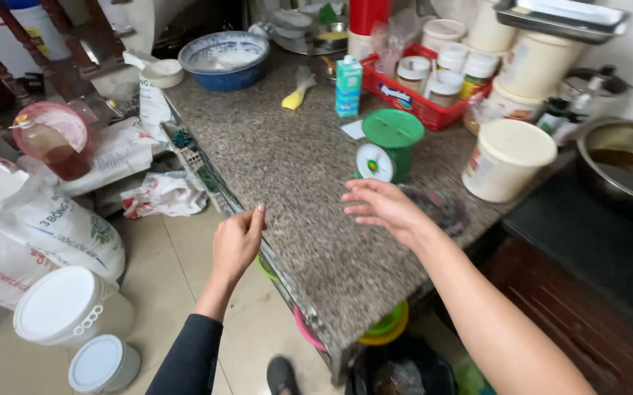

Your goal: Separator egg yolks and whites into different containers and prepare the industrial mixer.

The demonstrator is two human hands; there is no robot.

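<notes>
The left hand is loosely curled and holds nothing, its fingertips at the tabletop edge. The right hand hovers flat with fingers spread, holding nothing, just in front of the green scale. It partly hides a dark patterned object behind it. Coloured bowls under the tabletop show only their rims.

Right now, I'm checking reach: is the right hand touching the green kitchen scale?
Apart. The head view shows the right hand hovering open, with a strip of speckled counter visible between its fingertips and the green kitchen scale.
</notes>
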